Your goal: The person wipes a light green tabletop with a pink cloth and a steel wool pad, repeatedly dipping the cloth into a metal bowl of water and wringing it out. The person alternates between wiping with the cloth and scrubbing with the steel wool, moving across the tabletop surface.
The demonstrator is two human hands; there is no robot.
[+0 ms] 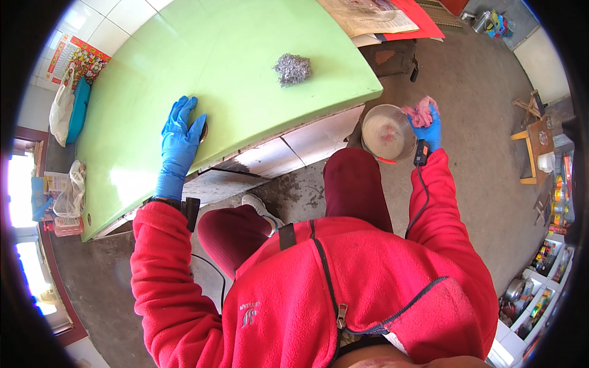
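My left hand, in a blue glove, rests with its fingers on the green countertop near its front edge, beside a small round dark-rimmed thing that it partly hides. In my right hand, also gloved in blue, is a crumpled pink cloth. That hand is at the right rim of a bucket holding cloudy liquid with a reddish patch in it. A tangled steel wool scourer lies on the countertop, towards its right end.
Newspaper and red paper lie past the counter's right end, above a dark box. A wooden stool stands at the right. Plastic bags and a pink container are at the left. My knee is near the bucket.
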